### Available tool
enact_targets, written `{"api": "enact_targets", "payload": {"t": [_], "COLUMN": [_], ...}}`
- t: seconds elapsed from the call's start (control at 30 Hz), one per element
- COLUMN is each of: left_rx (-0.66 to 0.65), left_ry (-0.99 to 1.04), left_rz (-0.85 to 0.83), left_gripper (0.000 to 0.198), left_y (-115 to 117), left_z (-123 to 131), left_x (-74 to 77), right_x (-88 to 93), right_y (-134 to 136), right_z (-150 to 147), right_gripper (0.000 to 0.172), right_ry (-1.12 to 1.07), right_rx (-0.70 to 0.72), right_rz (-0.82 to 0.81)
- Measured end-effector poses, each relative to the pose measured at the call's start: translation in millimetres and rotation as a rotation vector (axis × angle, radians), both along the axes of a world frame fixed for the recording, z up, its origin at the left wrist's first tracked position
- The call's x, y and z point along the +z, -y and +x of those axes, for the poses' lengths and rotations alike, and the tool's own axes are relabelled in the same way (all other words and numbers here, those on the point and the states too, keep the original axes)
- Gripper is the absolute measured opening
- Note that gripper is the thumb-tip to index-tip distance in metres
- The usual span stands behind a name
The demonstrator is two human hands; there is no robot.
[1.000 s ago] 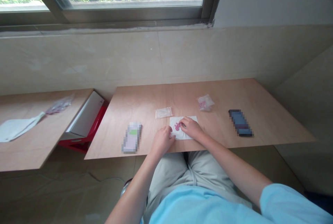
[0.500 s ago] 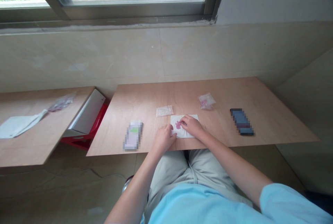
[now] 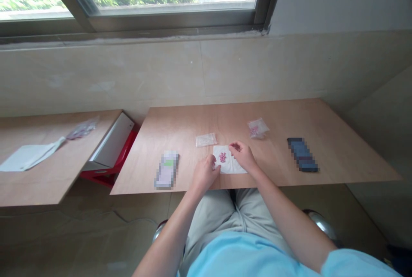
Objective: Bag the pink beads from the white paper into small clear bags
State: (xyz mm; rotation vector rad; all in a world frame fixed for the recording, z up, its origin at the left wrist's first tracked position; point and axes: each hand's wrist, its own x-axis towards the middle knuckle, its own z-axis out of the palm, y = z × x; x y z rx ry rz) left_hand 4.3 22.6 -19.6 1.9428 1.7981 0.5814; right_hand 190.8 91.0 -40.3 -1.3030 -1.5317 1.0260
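A small white sheet of cloth or paper (image 3: 232, 165) lies near the front edge of the wooden board table (image 3: 277, 116). On it sits a tight cluster of pink beads (image 3: 222, 157), fully visible. My left hand (image 3: 204, 173) rests at the sheet's left edge, its fingertips touching the sheet. My right hand (image 3: 243, 157) is curled over the sheet's upper right corner, just right of the beads. Neither hand clearly holds anything.
A clear plastic bag (image 3: 206, 140) and a bag of pink pieces (image 3: 258, 128) lie behind the sheet. A blurred package (image 3: 166, 170) and blurred phone (image 3: 302, 154) flank it. A lower left board holds white paper (image 3: 28, 158) and a bag (image 3: 83, 129).
My right hand has moved right, away from the pink beads, which now show fully. The whole view has shifted slightly as my head moved.
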Motion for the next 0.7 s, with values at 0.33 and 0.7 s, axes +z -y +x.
{"api": "enact_targets", "payload": {"t": [0.33,0.7], "left_rx": [0.107,0.075], "left_ry": [0.106,0.115], "left_rz": [0.018,0.02], "left_gripper": [0.016,0.017], "left_y": [-1,0], "left_z": [3,2], "left_x": [4.7,4.9], "right_x": [16.4,-14.9], "right_y": [6,-12], "right_z": [-4,19], "right_gripper": [0.019,0.025], "right_ry": [0.313,0.643], "right_rx": [0.229,0.394], "right_rz": [0.183,0.278]}}
